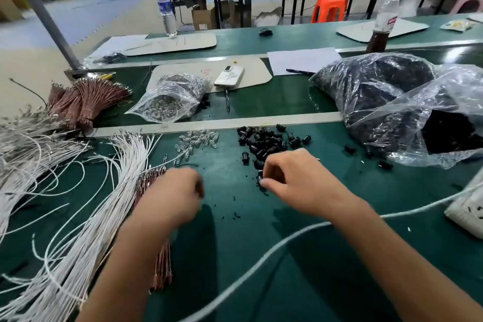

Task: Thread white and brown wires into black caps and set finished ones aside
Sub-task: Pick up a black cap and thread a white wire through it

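Fingers (pixel 269 183) of the right hand (pixel 295 180) are curled and pinch a black cap (pixel 259 178) at the near edge of the loose pile of black caps (pixel 264 140) on the green bench (pixel 300 256). The left hand (pixel 173 193) hangs blurred over the bench, fingers curled under; whether they hold anything I cannot tell. Beneath its wrist lies a bunch of brown wires (pixel 163 266), and just left of that a wide fan of white wires (pixel 78 230) spreads across the bench. A small heap of clear LEDs (pixel 196 141) sits between the white wires and the caps. Farther back, a tied bundle of brown wires (pixel 86 100) rests near the bench's left end. A large clear bag of black parts (pixel 392 102) lies to the right, a smaller bag (pixel 172 98) and a phone (pixel 229 76) behind.
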Tool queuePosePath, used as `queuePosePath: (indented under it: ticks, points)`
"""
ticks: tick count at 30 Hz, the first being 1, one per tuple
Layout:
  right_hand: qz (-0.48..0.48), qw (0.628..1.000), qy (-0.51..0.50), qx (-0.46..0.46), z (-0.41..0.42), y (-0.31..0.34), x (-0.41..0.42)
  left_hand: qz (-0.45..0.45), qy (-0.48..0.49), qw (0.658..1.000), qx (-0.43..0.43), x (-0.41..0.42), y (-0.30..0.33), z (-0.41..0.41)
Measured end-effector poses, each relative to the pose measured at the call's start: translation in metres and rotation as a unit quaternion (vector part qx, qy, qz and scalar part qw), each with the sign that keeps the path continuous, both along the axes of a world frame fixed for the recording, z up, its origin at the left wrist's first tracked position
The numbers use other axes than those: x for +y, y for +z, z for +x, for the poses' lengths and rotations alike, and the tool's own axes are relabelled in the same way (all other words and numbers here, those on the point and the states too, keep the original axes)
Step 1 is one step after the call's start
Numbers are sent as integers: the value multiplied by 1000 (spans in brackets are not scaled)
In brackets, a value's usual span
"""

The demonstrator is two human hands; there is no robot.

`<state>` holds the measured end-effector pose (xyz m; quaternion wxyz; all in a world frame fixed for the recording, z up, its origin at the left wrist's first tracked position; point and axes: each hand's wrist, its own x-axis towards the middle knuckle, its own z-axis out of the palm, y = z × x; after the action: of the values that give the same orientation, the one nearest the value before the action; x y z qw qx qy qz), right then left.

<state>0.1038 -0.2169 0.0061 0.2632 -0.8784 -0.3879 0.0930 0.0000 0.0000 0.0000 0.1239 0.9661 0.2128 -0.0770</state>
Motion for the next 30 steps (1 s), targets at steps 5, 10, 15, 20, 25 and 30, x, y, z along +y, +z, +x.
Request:
queuePosePath:
  ticks: [5,10,15,20,25,30]
  points:
    - [-92,980,-121,-126,-1,-21,43,-96,58,950,-291,-34,-28,33]
    - [-39,981,-129,-137,-4,-43,46,-147,28,906,-395,-42,-61,37]
    - [119,982,-73,-130,-8,-59,41,-330,51,868,-368,-31,-63,41]
    - [177,978,-50,-94,-12,-54,56,-412,98,832,-357,-24,-60,38]
    - [89,992,-91,-19,-17,-42,99,-272,198,803,-491,6,-47,27]
    - [-32,996,-79,29,-56,-34,177,-252,327,736,-536,55,-42,15]
